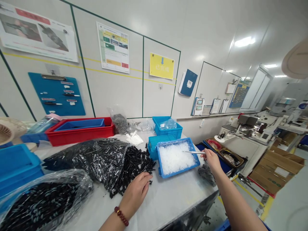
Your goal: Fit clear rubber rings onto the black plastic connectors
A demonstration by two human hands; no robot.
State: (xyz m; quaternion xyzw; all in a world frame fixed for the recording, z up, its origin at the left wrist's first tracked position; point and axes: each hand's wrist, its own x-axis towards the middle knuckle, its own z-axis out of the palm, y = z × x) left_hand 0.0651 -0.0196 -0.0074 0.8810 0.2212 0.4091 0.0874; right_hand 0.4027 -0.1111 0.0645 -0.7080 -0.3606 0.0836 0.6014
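Pale wall panels (115,93) with green and yellow lines run behind us, posters pinned up, and we're at a whitish worktop (168,199) that's pretty loaded. Our right hand (211,160) has a thin metal tool (192,152) pinched by its near end between thumb and fingers. The tool sits over the right part of a blue tray (180,172), with its tip pointing left, in over the white bits (173,157) filling the tray. Its long axis runs nearly level across our view, crossing the tray's right rim. We can't tell if the tip actually touches the white stuff.

Our left hand (136,194), the one with the beaded bracelet (121,216) on the wrist, is at the front edge of a heap of small black parts (137,163), fingers reaching right and a bit curled. Can't say whether those fingers have hold of a piece. The parts are stick-like, lying every which way, right by the mouth of a clear plastic bag (93,154) full of black stuff. Second bag (40,202) is nearer us, on the left.
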